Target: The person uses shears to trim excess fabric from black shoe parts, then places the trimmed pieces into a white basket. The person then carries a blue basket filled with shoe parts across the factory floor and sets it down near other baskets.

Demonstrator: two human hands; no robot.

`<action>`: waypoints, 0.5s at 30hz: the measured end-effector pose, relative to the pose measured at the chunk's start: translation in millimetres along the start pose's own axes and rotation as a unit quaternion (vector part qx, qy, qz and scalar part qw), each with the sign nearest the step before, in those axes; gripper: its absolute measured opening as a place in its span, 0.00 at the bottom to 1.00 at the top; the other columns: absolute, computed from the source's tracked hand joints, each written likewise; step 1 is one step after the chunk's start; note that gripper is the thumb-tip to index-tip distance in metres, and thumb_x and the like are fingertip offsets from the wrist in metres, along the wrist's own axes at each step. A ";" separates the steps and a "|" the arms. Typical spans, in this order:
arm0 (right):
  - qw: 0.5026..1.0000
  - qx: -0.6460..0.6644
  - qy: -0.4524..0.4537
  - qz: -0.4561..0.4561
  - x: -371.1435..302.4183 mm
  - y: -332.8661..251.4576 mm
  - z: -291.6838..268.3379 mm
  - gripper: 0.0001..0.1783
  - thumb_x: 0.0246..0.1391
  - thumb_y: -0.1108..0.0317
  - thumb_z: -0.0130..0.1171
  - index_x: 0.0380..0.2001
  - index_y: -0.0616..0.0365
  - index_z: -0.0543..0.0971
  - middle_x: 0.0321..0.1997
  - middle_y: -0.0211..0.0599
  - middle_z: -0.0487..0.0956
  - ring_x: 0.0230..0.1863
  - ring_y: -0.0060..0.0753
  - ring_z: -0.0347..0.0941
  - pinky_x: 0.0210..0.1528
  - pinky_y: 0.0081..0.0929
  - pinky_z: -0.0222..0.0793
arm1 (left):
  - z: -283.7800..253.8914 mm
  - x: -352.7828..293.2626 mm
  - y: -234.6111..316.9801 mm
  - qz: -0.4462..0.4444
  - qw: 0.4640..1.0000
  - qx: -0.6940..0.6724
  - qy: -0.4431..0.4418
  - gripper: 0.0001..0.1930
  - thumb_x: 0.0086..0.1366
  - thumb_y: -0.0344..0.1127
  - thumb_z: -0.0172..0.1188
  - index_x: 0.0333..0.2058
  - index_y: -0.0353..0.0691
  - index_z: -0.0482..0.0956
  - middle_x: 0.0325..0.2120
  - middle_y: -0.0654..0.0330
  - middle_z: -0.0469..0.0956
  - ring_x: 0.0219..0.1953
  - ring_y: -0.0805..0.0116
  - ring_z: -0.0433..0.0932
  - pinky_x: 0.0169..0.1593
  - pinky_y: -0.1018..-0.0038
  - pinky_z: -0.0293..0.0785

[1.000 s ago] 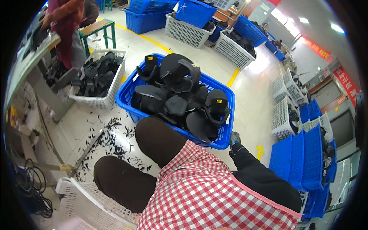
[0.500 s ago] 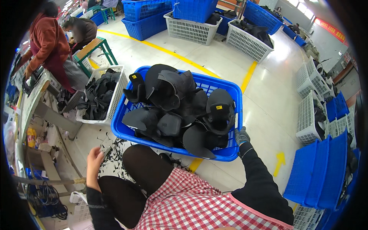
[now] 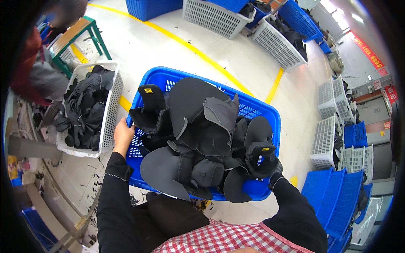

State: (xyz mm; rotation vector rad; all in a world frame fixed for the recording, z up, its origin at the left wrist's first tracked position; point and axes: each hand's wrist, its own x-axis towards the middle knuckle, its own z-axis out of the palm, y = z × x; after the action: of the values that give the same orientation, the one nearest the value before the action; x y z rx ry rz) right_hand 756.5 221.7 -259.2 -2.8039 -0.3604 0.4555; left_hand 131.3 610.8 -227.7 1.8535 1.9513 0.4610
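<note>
Head view:
- Blue basket: between the hands, filled with black shaped pieces, some bearing yellow labels.
- Left hand: bare, fingers closed on the basket's left rim. Change: half a second ago it is raised free, away from the rim; the basket now has a hand at each end, likely giving steadier control.
- Right hand: gloved, at the right end; partly hidden, closure cannot be told.
- White basket: just left of the left-hand grip, holding black pieces.
- Blue crates: right of the right hand.
</note>
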 end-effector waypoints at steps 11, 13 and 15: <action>0.966 0.178 -0.123 0.138 -43.6 5.1 -8.2 0.21 0.53 0.49 0.65 0.38 0.56 0.83 0.32 0.37 0.84 0.34 0.38 0.80 0.38 0.39 0.75 | 2.2 29.1 -49.5 -0.229 0.934 -0.235 -0.145 0.11 0.52 0.29 0.65 0.35 0.29 0.82 0.23 0.60 0.81 0.25 0.73 0.76 0.32 0.75 0.69; 0.965 0.167 -0.138 0.148 -67.5 10.8 -18.8 0.20 0.52 0.50 0.66 0.37 0.55 0.83 0.32 0.37 0.84 0.34 0.39 0.81 0.38 0.39 0.75 | -30.6 14.4 -46.0 -0.207 0.940 -0.242 -0.120 0.12 0.54 0.30 0.63 0.36 0.30 0.83 0.22 0.64 0.79 0.24 0.77 0.73 0.30 0.76 0.66; 0.967 0.140 -0.158 0.142 -97.1 18.2 -36.7 0.20 0.52 0.50 0.65 0.37 0.55 0.84 0.32 0.38 0.84 0.34 0.39 0.81 0.38 0.39 0.75 | -66.2 7.8 -35.8 -0.216 0.927 -0.276 -0.134 0.13 0.56 0.30 0.62 0.38 0.29 0.83 0.23 0.65 0.78 0.24 0.78 0.72 0.30 0.77 0.65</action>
State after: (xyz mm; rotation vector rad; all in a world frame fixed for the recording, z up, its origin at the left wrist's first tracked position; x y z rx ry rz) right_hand 683.3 168.6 -205.1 -2.5099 0.0489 0.9431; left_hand 66.8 618.9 -189.2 1.0400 1.7368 0.5148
